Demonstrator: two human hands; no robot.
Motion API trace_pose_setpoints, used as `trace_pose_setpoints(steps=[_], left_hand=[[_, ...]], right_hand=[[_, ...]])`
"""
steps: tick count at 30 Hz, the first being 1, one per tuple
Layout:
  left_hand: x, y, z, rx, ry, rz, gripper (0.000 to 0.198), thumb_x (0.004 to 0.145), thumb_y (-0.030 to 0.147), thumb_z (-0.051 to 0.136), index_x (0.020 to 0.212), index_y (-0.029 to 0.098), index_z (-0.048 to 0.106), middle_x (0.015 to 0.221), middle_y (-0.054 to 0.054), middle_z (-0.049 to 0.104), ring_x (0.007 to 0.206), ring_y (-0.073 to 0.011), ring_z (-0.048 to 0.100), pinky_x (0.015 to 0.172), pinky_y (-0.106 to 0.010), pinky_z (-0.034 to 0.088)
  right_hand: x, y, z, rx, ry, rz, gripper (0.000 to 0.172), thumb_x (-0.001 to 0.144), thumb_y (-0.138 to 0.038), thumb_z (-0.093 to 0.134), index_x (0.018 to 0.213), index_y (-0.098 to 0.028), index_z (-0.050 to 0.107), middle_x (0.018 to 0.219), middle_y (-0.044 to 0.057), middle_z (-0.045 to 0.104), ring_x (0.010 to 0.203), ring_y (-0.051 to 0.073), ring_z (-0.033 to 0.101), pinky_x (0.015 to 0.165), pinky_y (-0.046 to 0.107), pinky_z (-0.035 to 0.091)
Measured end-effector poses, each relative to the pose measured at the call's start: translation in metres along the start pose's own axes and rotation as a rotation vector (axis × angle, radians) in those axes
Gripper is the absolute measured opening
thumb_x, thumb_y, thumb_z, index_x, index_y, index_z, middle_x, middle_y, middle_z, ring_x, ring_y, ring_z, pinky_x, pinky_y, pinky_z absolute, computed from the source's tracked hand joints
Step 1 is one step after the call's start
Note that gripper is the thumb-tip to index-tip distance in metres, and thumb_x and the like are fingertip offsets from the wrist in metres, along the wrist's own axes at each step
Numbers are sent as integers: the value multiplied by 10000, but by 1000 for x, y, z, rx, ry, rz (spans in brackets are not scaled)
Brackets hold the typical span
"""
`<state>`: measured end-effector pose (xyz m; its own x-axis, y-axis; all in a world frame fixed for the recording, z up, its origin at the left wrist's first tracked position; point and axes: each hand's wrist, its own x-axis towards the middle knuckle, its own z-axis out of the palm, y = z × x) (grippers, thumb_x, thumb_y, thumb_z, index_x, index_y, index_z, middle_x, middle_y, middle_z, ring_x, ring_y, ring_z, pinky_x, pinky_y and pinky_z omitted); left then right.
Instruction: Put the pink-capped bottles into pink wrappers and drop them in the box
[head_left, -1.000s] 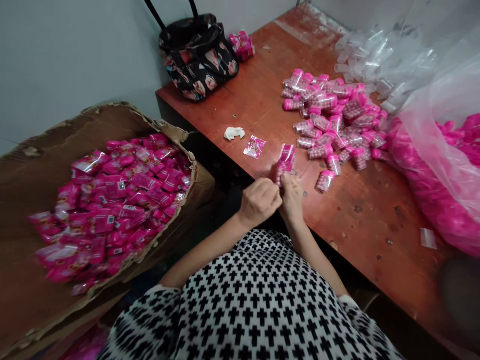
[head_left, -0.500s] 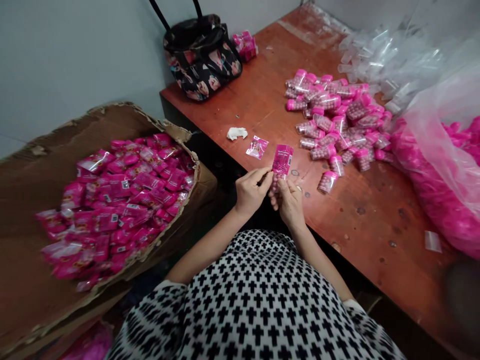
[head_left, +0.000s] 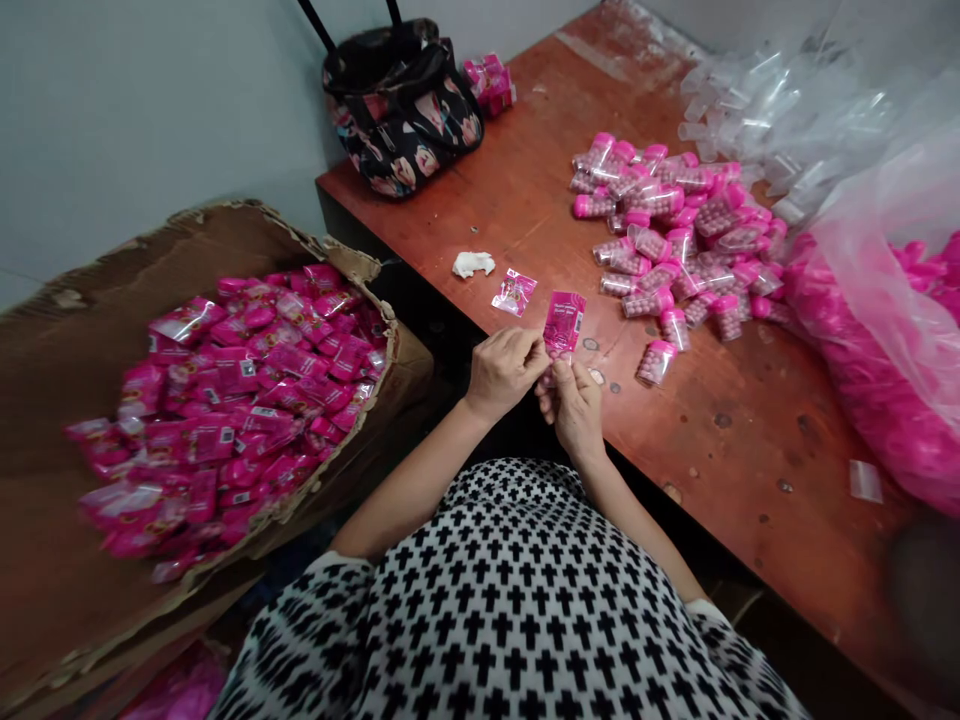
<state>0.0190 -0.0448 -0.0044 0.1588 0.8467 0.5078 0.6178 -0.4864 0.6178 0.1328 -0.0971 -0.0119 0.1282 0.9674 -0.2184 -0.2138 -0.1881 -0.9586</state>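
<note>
My left hand [head_left: 504,371] and my right hand [head_left: 574,402] meet at the near edge of the brown table [head_left: 750,440], both pinched on a small pink packet [head_left: 564,322] that stands upright between their fingertips. Something pink shows low in the packet between the fingers; I cannot make out what. A second, flatter pink packet [head_left: 514,291] lies on the table just beyond my left hand. A pile of small clear bottles with pink caps [head_left: 671,240] lies to the right of the packet, the nearest bottle [head_left: 654,362] a hand's width from my right hand.
A torn cardboard box [head_left: 90,310] of filled pink packets [head_left: 240,400] stands on the left, below the table. A floral handbag [head_left: 401,105] sits at the table's far corner. Clear empty bottles [head_left: 757,95] and a plastic bag of pink caps [head_left: 885,330] fill the right side. A crumpled white scrap [head_left: 472,264] lies nearby.
The packet has turned from tilted to upright with its flat face toward me. My left fingers opened on it, then pinched its lower edge again. The view shifted slightly.
</note>
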Motion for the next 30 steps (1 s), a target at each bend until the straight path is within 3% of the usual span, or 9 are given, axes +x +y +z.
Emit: trace_pose_setpoints(steps=[4,9,11,14,17,20,22,25,30], left_hand=[[-10,0,2,9,-9,36,150,804,200,511,659,201,551,600,-9,536,587,-141,498,616,-273,377],[-49,15,6,-124,-57,80,143,775,152,528,653,200,584,607,-10,586,589,-126,530,603,-249,401],[-54,15,4,-206,-20,-59,141,788,167,530,674,192,608,633,-11,616,599,-117,551,625,-242,423],[-41,7,-1,-466,104,-422,157,822,296,556,782,178,652,716,-22,664,653,-123,601,664,-251,461],[-20,3,0,-928,34,-664,306,814,444,578,816,148,654,744,-41,672,639,-129,615,625,-256,484],[-6,7,7,-1196,-114,-790,398,741,514,649,665,126,604,577,-19,595,443,-86,504,449,-223,408],[-3,11,11,-1259,-81,-878,417,685,516,704,624,122,584,530,-8,564,402,-67,458,399,-206,358],[0,14,13,-1310,15,-949,391,627,462,769,644,106,607,582,-27,605,470,-74,517,454,-201,406],[-3,16,10,-1299,-12,-989,352,606,396,789,627,92,613,586,-30,609,469,-73,517,448,-202,415]], right_hand=[[2,1,5,-10,47,8,342,821,-535,537,772,-198,505,554,-71,518,368,36,415,299,145,280],[18,-7,3,-6,102,-69,335,837,-505,530,730,-189,506,549,-61,515,399,33,415,363,150,331],[20,-10,0,-35,62,-76,328,842,-512,521,777,-190,524,588,-57,538,417,37,447,370,148,350],[17,-10,-4,-67,30,-86,329,846,-526,508,818,-198,519,631,-56,558,427,42,478,355,146,362],[11,-8,-5,-145,-49,-70,327,848,-519,513,805,-195,522,626,-55,561,419,41,484,343,143,361],[7,-6,-4,-193,-139,-34,324,843,-516,521,828,-194,548,620,-54,560,418,44,492,341,143,375],[6,-5,-4,-160,-185,-18,309,829,-502,548,873,-196,560,649,-50,575,452,53,521,379,154,428],[4,-3,-5,-17,-189,-7,326,793,-452,622,991,-208,537,699,-48,616,507,70,574,469,188,511],[2,1,-7,137,-114,-30,350,758,-384,685,986,-213,481,668,-53,658,461,81,585,440,197,509]])
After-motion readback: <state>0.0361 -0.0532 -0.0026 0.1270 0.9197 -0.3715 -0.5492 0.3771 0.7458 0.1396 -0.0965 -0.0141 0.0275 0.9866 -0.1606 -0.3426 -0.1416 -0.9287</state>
